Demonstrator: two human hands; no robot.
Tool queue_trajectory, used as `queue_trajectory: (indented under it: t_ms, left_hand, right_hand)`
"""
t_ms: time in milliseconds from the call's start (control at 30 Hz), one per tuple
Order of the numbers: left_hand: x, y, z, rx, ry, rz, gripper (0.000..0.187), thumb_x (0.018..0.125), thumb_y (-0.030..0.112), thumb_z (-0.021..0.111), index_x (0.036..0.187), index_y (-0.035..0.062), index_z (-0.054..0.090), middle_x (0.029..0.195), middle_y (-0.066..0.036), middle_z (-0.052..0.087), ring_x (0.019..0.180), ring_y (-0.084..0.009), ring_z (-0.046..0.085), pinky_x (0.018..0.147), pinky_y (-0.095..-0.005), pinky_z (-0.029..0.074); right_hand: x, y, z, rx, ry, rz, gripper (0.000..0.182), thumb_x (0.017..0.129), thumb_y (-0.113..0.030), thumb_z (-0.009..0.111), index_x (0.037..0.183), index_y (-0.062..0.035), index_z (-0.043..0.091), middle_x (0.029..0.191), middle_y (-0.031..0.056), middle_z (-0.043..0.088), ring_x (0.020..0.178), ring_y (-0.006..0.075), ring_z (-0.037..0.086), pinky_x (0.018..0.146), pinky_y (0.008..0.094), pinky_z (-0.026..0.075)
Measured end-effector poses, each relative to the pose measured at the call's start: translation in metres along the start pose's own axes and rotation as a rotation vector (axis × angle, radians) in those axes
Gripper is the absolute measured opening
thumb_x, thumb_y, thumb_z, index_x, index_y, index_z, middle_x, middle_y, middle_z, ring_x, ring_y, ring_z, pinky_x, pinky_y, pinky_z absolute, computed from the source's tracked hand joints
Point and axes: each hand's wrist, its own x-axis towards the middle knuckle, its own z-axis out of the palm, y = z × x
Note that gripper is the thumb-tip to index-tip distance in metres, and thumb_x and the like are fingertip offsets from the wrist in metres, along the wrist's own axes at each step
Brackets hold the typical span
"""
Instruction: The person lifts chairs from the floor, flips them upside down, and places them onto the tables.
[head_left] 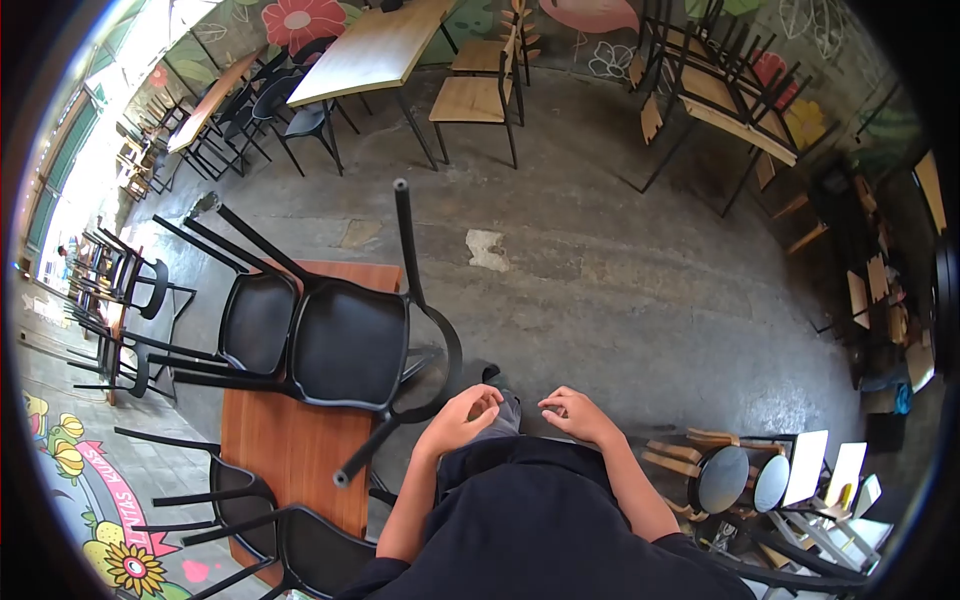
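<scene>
My left hand (pixel 462 418) is in front of my body at waist height, its fingers loosely bent and apart, holding nothing. Level with it, my right hand (pixel 580 413) also has half-curled fingers with nothing between them. Closest to my left hand is an upturned black chair (pixel 352 340), its legs pointing up. That chair rests on a reddish-brown wooden table (pixel 290 450) to my left, and the hand appears apart from it. Another upturned black chair (pixel 258 322) lies beside it on the tabletop.
More upturned black chairs (pixel 325 552) sit on the table's near end. Ahead stand a light wooden table (pixel 370 50) and a wooden chair (pixel 472 100). Chairs are stacked on a table (pixel 735 115) at the far right. Round-seated stools (pixel 722 480) stand close on my right.
</scene>
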Motion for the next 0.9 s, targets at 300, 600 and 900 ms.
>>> queue_trajectory:
  t_ms: [300,600,900]
  left_hand:
    - [0.055,0.015,-0.072,-0.039,0.155,0.066,0.025,0.09,0.006,0.064,0.114,0.0008,0.061,0.102,-0.01,0.064,0.093,-0.0193,0.064,0.088,-0.032,0.051]
    - [0.122,0.006,-0.1,0.05,0.163,-0.097,0.029,0.092,0.015,0.065,0.119,0.0048,0.061,0.106,-0.009,0.065,0.096,-0.0187,0.064,0.088,-0.0336,0.05]
    - [0.315,0.036,-0.145,0.124,0.094,-0.123,0.033,0.095,0.025,0.065,0.123,0.0076,0.06,0.106,-0.011,0.064,0.098,-0.0218,0.063,0.09,-0.0356,0.05]
  right_hand:
    - [0.148,-0.051,-0.056,-0.134,-0.114,-0.077,0.032,0.091,-0.025,0.065,0.116,-0.0051,0.07,0.114,0.0108,0.064,0.098,0.0272,0.065,0.087,0.0375,0.052]
    - [0.273,-0.075,-0.096,-0.194,-0.35,-0.227,0.031,0.092,-0.023,0.066,0.117,-0.0047,0.069,0.115,0.012,0.064,0.098,0.0261,0.066,0.087,0.0373,0.052]
    - [0.412,-0.077,-0.241,-0.193,-0.4,-0.34,0.032,0.093,-0.023,0.066,0.118,-0.0052,0.067,0.112,0.013,0.064,0.093,0.0256,0.066,0.084,0.0371,0.053]
